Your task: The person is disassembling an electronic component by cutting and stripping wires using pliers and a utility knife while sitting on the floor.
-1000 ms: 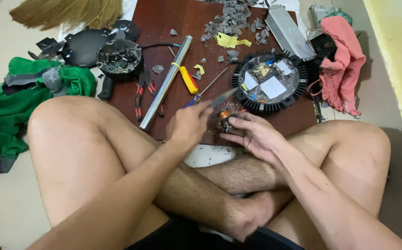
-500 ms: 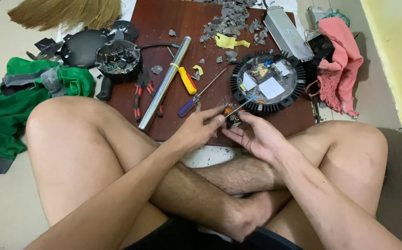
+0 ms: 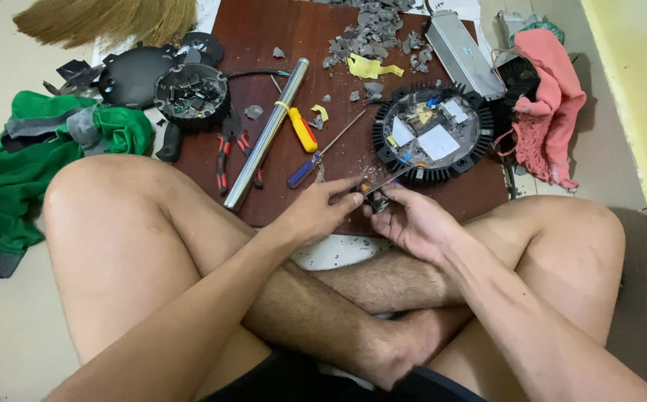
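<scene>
Here both hands (image 3: 368, 205) pinch a small part (image 3: 377, 199), its orientation unclear.

We see our own body from above: two bare arms with no sleeves, watch or bands on the wrists, and both hands uncovered, without gloves or rings that we can make out. The left hand (image 3: 322, 212) and right hand (image 3: 413, 221) have short nails on their fingers (image 3: 349, 198). Our bare legs (image 3: 137, 246) carry dark hair along the shins, and one bare foot (image 3: 390, 350) shows, without sock or shoe. At the bottom edge we wear black fabric shorts (image 3: 301, 380); no shirt shows in the view.
</scene>
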